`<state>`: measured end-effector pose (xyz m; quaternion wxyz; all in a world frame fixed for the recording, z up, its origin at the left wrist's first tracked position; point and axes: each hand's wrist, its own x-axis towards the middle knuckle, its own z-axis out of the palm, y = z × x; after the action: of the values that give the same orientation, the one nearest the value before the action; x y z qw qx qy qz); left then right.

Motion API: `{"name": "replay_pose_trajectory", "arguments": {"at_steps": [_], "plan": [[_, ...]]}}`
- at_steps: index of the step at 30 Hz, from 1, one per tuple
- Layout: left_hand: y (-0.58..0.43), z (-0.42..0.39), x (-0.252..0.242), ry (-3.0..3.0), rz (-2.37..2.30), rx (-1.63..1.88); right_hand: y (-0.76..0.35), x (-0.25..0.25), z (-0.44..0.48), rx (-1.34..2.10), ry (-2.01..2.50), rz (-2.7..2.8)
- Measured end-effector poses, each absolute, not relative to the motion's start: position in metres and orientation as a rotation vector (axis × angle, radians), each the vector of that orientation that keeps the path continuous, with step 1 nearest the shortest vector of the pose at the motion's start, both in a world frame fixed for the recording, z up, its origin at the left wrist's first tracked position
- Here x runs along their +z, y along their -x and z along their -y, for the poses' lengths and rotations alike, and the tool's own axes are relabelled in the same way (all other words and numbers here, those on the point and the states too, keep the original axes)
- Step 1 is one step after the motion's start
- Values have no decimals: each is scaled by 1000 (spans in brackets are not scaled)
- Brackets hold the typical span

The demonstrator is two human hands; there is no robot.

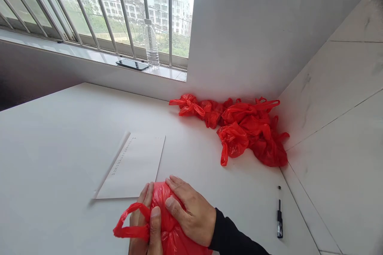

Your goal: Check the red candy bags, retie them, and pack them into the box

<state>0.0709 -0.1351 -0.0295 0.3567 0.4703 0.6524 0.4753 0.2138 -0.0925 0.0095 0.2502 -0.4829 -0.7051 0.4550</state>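
Observation:
A red plastic bag is at the bottom centre of the head view, pressed between my two hands. My left hand lies along its left side, the thumb laid over the front and the fingers behind. One looped bag handle sticks out to the left across that hand. From the right, my right hand rests on the bag with its thumb on the front and its fingers reaching over the top edge. The bag's lower part runs out of view, and what it contains is hidden.
A paper pad lies on the white table, just beyond my hands. Several crumpled red bags are heaped by the wall. A black pen lies at right. On the windowsill are a phone and a water bottle.

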Motion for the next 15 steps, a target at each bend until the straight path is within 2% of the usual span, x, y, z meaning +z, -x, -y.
{"name": "replay_pose_trajectory", "arguments": {"at_steps": [15], "plan": [[-67, 129, -52, -1635, -1726, 1168, -207, -2, 97, 1038, 1380, 2206]]}}
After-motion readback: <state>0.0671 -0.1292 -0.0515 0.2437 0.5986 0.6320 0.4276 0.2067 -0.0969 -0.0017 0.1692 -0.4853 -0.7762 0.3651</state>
